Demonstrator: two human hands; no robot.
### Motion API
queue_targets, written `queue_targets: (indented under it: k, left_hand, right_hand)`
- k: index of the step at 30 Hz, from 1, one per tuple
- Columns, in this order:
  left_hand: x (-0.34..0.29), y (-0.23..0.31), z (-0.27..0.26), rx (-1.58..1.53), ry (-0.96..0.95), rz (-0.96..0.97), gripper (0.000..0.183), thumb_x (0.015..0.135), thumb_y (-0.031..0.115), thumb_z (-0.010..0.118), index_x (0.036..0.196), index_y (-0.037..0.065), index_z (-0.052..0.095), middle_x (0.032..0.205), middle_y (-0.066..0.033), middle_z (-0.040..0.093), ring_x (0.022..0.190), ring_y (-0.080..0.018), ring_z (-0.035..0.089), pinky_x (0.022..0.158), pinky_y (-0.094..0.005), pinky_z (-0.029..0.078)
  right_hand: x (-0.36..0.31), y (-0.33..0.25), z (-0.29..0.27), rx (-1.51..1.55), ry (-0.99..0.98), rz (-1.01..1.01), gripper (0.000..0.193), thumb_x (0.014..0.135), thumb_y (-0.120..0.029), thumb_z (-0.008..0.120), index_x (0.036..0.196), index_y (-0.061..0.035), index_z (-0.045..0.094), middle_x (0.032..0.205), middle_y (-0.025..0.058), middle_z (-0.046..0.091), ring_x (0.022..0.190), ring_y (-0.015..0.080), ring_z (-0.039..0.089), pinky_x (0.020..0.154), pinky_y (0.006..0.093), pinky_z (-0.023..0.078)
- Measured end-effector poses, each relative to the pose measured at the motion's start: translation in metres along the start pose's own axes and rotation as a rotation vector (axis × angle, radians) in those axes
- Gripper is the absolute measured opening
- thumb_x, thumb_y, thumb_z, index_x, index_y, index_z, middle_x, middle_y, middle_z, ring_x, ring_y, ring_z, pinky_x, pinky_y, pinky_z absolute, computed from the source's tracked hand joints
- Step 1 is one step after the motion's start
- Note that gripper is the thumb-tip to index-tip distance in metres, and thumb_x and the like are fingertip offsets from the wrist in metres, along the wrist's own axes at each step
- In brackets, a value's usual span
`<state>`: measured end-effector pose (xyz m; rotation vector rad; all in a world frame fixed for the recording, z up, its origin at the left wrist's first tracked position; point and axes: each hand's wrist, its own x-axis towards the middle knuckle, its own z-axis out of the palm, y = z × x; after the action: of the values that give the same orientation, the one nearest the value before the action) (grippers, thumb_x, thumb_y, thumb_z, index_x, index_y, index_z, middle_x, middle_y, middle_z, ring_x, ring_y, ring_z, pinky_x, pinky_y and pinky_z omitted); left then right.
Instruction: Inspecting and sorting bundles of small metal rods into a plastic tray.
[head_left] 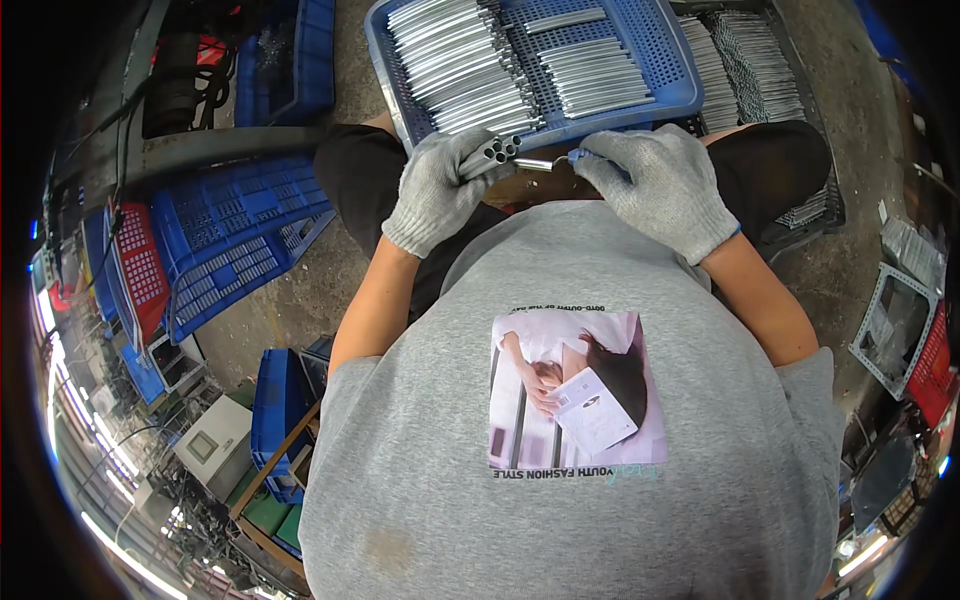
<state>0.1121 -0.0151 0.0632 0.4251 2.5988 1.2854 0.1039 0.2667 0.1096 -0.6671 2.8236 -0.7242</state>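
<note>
Both hands wear light grey knit gloves and meet in front of my lap. My left hand (435,195) is closed round a small bundle of metal tubes (497,151), their round open ends showing. A shiny tube (534,164) points from this hand toward the right one. My right hand (662,185) grips a blue-handled tool (577,155) with a thin curved metal tip close to that tube's end. Whether the tip touches the tube, I cannot tell. Just beyond the hands, a blue plastic crate (690,75) holds stacked silvery tubes (595,75), laid in separate piles.
Right of the blue crate stands a dark crate with more rods or tubes (755,65). Blue baskets (235,255) and a red basket (140,255) lie on the left. A metal frame (895,325) stands at the right, and a grey-white box (212,437) at the lower left.
</note>
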Motion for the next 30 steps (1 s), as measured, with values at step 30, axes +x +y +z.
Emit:
queue_targets:
  k: [30]
  left_hand:
    - [-0.010,0.028,-0.001,0.187,0.176,0.126,0.027,0.073,0.004,0.079,0.099,0.009,0.078,0.086,-0.0014,0.076,0.076,-0.0203,0.063,0.081,-0.0346,0.049]
  right_hand:
    - [0.001,-0.004,-0.014,0.074,-0.055,-0.079,0.018,0.095,-0.025,0.073,0.094,-0.0101,0.084,0.076,0.0022,0.079,0.049,0.0168,0.061,0.050,0.0291,0.046]
